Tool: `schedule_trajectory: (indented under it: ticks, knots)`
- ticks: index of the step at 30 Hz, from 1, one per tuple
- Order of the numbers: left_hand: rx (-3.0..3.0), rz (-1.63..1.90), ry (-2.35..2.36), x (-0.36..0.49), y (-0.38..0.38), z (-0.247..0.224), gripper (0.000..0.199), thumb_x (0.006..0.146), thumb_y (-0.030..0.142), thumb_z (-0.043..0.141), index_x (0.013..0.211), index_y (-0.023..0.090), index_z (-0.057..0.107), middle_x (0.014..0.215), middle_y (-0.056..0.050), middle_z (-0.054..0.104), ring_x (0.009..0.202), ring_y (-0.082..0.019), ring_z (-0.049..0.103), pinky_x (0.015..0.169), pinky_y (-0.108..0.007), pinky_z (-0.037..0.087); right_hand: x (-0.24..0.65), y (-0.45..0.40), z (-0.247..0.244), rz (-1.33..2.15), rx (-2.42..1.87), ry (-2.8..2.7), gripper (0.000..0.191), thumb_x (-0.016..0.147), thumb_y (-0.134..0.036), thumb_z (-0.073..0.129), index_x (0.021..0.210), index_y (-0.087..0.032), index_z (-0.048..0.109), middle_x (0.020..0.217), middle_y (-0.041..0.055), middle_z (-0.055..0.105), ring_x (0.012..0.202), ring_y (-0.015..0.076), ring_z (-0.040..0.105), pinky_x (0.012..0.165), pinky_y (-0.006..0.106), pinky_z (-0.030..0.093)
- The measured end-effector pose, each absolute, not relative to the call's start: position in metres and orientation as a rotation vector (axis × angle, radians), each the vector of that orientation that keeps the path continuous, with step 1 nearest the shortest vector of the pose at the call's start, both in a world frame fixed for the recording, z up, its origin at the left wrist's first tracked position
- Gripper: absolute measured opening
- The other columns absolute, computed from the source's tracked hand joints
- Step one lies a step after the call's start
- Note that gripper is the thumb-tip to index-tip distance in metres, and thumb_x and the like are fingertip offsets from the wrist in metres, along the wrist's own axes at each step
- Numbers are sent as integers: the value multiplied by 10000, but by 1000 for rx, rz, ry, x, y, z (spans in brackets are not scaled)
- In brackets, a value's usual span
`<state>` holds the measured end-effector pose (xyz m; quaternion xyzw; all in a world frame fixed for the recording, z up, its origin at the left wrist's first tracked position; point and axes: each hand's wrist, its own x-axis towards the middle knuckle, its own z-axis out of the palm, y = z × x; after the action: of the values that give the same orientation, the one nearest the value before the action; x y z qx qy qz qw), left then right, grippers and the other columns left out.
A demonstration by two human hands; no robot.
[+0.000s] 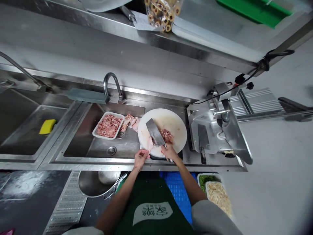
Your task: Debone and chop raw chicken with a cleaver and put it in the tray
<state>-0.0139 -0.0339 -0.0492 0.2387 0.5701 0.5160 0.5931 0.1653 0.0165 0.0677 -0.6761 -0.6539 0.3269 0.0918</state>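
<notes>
Your right hand (pixel 169 152) was closed around the handle of a cleaver (pixel 155 132), its blade angled toward eleven o'clock. Your left hand (pixel 141 158), at the seven o'clock edge of the round white cutting board (pixel 177 120), pinched the near end of a pale strip of raw poultry (pixel 150 144), which lay on the board just left of the blade; whether steel touched it, you couldn't tell. Cut dark-pink meat (pixel 168 136) sat at the blade's three o'clock. Toward nine o'clock, larger raw pieces (pixel 130 121) lay in the sink (pixel 97 148), beside a white basket (pixel 105 137) of diced meat. The meat slicer (pixel 236 137) stood at three o'clock, a second cleaver (pixel 203 137) resting on its near-left part.
</notes>
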Motion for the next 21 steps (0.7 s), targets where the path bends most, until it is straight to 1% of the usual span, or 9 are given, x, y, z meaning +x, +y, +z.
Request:
schedule_trajectory:
  ticks: [3, 5, 8, 11, 13, 16, 18, 19, 21]
  knots:
    - [496, 1195, 1321, -14, -35, -51, 441, 661, 512, 839, 795, 158, 612, 738, -15, 651, 611, -156, 678, 616, -307, 581, 156, 4, 70, 830, -2075, -2037, 355, 1040, -368, 412, 1223, -152, 628, 977, 118, 746, 858, 220, 715, 725, 254, 495]
    - [441, 1197, 1312, -13, -36, -51, 406, 664, 467, 851, 808, 157, 631, 760, -23, 661, 638, -170, 696, 631, -317, 598, 143, -8, 67, 733, -2131, -2085, 356, 1054, -353, 381, 1214, -146, 621, 1018, 139, 744, 921, 235, 713, 771, 265, 484]
    - [384, 1216, 1287, -12, -36, -50, 366, 666, 409, 864, 822, 151, 656, 801, -38, 677, 650, -179, 706, 637, -318, 614, 125, -20, 65, 745, -2189, -2133, 360, 1067, -348, 348, 1138, -141, 634, 959, 133, 747, 882, 233, 714, 766, 274, 476]
    - [334, 1234, 1265, -14, -37, -51, 353, 652, 369, 881, 813, 141, 665, 803, -49, 685, 641, -179, 703, 630, -310, 619, 119, -19, 80, 779, -2188, -2114, 347, 1063, -338, 357, 1126, -140, 636, 931, 121, 745, 850, 230, 714, 754, 279, 480]
    - [299, 1239, 1252, -14, -38, -52, 348, 647, 347, 888, 820, 138, 669, 794, -55, 693, 638, -179, 701, 624, -304, 617, 119, -15, 100, 711, -2133, -2056, 361, 1062, -334, 348, 1160, -128, 627, 941, 126, 742, 853, 235, 715, 764, 287, 491]
    - [246, 1247, 1248, -13, -40, -54, 350, 651, 331, 890, 850, 139, 675, 773, -64, 700, 647, -185, 705, 609, -292, 604, 120, -13, 123, 497, -1967, -1925, 422, 1069, -364, 307, 1266, -106, 576, 1053, 159, 727, 937, 253, 711, 804, 305, 509]
    - [225, 1256, 1243, -11, -41, -54, 380, 639, 327, 898, 882, 134, 678, 774, -68, 702, 659, -187, 710, 612, -289, 599, 119, -15, 120, 421, -1928, -1866, 442, 1070, -374, 302, 1295, -94, 560, 1106, 178, 714, 987, 260, 704, 823, 313, 515]
    - [223, 1261, 1237, -10, -41, -53, 404, 624, 329, 907, 891, 130, 679, 776, -66, 701, 661, -184, 710, 620, -290, 598, 118, -17, 113, 448, -1965, -1877, 428, 1066, -361, 320, 1274, -87, 575, 1093, 185, 717, 982, 263, 706, 819, 314, 517]
    - [232, 1277, 1233, -9, -42, -52, 447, 583, 348, 927, 881, 125, 680, 765, -50, 694, 650, -173, 704, 637, -293, 598, 116, -20, 90, 623, -2108, -1961, 366, 1050, -304, 372, 1184, -75, 624, 1026, 189, 731, 946, 261, 714, 799, 309, 513]
